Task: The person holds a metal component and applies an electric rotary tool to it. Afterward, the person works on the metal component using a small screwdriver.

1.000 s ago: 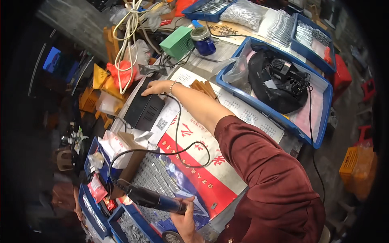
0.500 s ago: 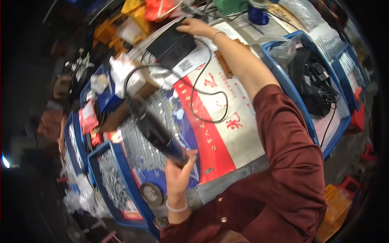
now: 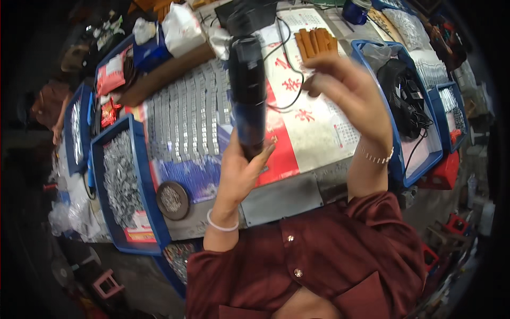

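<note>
My left hand (image 3: 238, 173) is wrapped round the lower end of a black corded electric screwdriver (image 3: 247, 74), which stands nearly upright over the table. Its lower part looks bluish, and its upper end overlaps a black box (image 3: 226, 11) at the far edge. My right hand (image 3: 357, 98), blurred by motion, hovers over the right part of the red and cream printed sheet (image 3: 319, 143). Its fingers are bent and apart, with nothing plainly held. Beyond its fingertips lies a bundle of orange-brown strips (image 3: 316, 42). A thin black cord (image 3: 300, 87) loops between the hands.
Rows of small grey metal parts (image 3: 183, 117) cover the table's left side. Nearer stand a blue bin of grey pieces (image 3: 139, 183) and a round dish (image 3: 180, 211). A brown bar (image 3: 164, 74) lies behind the rows. At right, a blue bin (image 3: 383, 119) holds black corded equipment.
My right hand has left the black box and come back toward me. The screwdriver has swung from tilted to nearly upright. The head view has shifted, and the orange-brown strips now show more fully.
</note>
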The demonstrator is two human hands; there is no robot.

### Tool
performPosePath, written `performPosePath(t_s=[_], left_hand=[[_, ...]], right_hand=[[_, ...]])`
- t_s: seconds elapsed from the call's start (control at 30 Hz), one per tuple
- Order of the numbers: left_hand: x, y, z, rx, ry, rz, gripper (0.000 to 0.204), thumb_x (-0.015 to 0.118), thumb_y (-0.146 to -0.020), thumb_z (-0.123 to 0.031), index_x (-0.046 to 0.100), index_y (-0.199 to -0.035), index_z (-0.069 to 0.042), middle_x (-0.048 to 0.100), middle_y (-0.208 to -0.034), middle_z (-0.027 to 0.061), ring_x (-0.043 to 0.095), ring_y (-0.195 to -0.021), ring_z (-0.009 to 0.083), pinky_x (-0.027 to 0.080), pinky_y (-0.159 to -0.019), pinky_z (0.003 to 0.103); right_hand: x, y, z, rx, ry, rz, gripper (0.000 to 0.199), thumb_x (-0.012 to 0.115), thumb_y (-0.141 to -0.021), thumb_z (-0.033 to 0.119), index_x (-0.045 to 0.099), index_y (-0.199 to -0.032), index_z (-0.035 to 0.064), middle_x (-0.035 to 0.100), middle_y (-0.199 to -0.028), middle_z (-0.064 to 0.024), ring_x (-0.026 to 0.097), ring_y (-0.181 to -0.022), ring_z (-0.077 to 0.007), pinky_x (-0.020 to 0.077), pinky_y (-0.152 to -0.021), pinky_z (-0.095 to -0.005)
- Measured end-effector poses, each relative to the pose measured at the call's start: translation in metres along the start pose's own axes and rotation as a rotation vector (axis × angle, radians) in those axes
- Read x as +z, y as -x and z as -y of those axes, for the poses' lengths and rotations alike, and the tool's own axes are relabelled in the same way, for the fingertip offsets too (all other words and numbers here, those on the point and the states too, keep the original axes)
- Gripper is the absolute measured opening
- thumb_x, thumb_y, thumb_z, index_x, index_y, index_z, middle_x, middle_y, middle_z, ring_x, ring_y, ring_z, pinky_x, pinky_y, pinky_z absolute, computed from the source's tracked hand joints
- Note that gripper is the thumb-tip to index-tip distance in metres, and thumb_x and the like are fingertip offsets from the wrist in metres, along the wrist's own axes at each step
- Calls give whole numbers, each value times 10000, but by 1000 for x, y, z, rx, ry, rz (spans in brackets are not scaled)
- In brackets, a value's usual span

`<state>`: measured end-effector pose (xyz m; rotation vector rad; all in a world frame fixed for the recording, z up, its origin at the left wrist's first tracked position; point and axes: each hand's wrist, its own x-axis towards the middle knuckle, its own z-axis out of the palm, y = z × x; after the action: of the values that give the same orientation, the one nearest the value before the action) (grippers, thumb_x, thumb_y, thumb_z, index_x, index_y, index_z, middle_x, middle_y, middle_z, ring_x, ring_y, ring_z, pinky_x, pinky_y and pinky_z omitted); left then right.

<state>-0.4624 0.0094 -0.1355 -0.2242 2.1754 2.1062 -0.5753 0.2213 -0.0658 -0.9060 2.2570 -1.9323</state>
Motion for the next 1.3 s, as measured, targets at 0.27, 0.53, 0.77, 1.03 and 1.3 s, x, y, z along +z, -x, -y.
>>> performPosePath(t_s=[0.27, 0.53, 0.77, 1.03, 1.3], left_hand=[[35, 23, 12, 313, -164, 191, 414, 661, -803, 22, 487, -1175, -28, 629, -883, 150, 652, -794, 283, 498, -699, 360], [40, 48, 27, 417, -203, 156, 593, 752, -806, -88, 469, -1323, -22, 602, -1213, 185, 586, -1171, 304, 468, -963, 371], [-15, 59, 64, 276, -499, -89, 389, 728, -801, -60, 594, -1159, 8, 621, -1144, 154, 614, -1079, 299, 482, -911, 371], [0, 44, 90, 352, -738, -161, 326, 728, -772, -51, 623, -1077, -2, 598, -1055, 143, 568, -1001, 320, 458, -844, 397], [-4, 37, 105, 373, -761, -120, 189, 732, -773, -70, 641, -935, -32, 562, -916, 108, 551, -872, 299, 436, -750, 393]], right_hand=[[77, 87, -17, 315, -540, 28, 969, 834, -758, 193, 218, -1479, -10, 609, -1255, -216, 588, -1171, -255, 421, -1036, -385], [78, 108, -18, 120, -555, -218, 909, 791, -803, 201, 201, -1448, -47, 660, -942, -131, 649, -1003, -289, 488, -960, -420], [68, 95, -6, 45, -595, -320, 915, 742, -839, 370, 174, -1502, 101, 513, -732, -37, 535, -608, -145, 435, -633, -337], [77, 99, -12, -187, -510, -381, 701, 717, -786, 83, 318, -1363, 75, 526, -853, -99, 576, -688, -198, 515, -655, -352], [93, 106, -19, -243, -485, -260, 585, 686, -898, 305, 385, -1380, 165, 506, -821, -51, 534, -680, -178, 445, -677, -360]])
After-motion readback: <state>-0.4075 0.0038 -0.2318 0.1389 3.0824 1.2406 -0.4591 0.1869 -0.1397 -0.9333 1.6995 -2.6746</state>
